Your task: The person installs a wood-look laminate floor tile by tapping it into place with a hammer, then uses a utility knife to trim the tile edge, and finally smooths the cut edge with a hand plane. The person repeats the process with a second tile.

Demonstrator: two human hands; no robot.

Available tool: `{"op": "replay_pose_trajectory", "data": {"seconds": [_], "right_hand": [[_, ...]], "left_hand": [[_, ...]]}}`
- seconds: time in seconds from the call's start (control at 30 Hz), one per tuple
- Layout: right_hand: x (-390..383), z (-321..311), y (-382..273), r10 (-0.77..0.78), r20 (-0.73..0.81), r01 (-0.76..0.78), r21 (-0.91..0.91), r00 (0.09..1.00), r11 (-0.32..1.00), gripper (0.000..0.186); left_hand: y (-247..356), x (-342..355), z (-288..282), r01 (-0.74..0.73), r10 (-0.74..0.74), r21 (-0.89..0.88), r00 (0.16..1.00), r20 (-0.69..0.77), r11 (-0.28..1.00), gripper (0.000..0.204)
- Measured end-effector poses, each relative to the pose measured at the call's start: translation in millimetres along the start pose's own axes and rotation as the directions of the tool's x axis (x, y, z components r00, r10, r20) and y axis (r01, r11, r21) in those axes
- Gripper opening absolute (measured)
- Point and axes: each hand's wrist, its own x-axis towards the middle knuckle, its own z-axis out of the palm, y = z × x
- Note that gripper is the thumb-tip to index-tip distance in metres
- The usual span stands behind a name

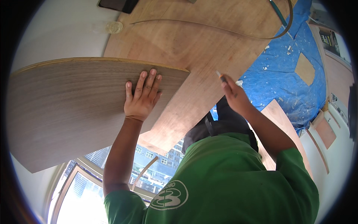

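My left hand (pixel 142 98) lies flat, fingers spread, on the face of a grey-brown wood-grain board (pixel 74 100). A pale yellowish edge runs along the board's far side, and one corner points right, over the plywood worktop (pixel 175 48). Off to the right of that corner, my right hand (pixel 236 95) is closed around a small cutter knife (pixel 222 78) with an orange and dark handle. Its short blade points up and left, apart from the board. Most of the handle is hidden in my fingers.
A long thin brown strip (pixel 209 25) curves across the worktop's far part, near a teal-handled tool (pixel 278 13). A clear cup (pixel 113 27) and a dark flat device (pixel 118 5) are at far left. Scraps litter the blue sheet (pixel 276 74) at right. A window (pixel 80 194) is at lower left.
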Motion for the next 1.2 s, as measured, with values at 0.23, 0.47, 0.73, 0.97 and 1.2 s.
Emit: {"op": "replay_pose_trajectory", "data": {"seconds": [0.23, 0.47, 0.73, 0.97, 1.2], "right_hand": [[13.2, -38.7, 20.5, -0.205, -0.115, 0.142, -0.405, 0.972, 0.903, 0.045], [-36.0, -115.3, 107.9, 0.531, -0.262, -0.587, -0.230, 0.806, 0.776, 0.047], [-105.7, -124.0, 96.2, 0.031, -0.347, -0.197, -0.452, 0.937, 0.870, 0.045], [-100.7, -122.3, 40.0, -0.163, -0.321, -0.030, -0.522, 0.933, 0.853, 0.051], [-105.7, -103.0, -1.4, -0.261, -0.287, 0.073, -0.533, 0.922, 0.843, 0.053]], "left_hand": [[0.2, -0.8, -2.2, 0.008, -0.008, -0.030, 1.000, 0.006, 1.000, 0.064], [-1.9, 2.8, -3.9, -0.003, 0.003, -0.058, 1.000, 0.009, 0.998, 0.069], [-3.6, 2.4, -6.3, 0.001, 0.007, -0.161, 0.999, 0.051, 0.987, 0.074], [-7.2, 3.2, -15.4, -0.021, -0.018, -0.384, 0.995, -0.097, 0.923, 0.052], [4.7, 17.5, -39.4, -0.039, -0.176, -0.556, 0.928, -0.328, 0.830, 0.032]]}}
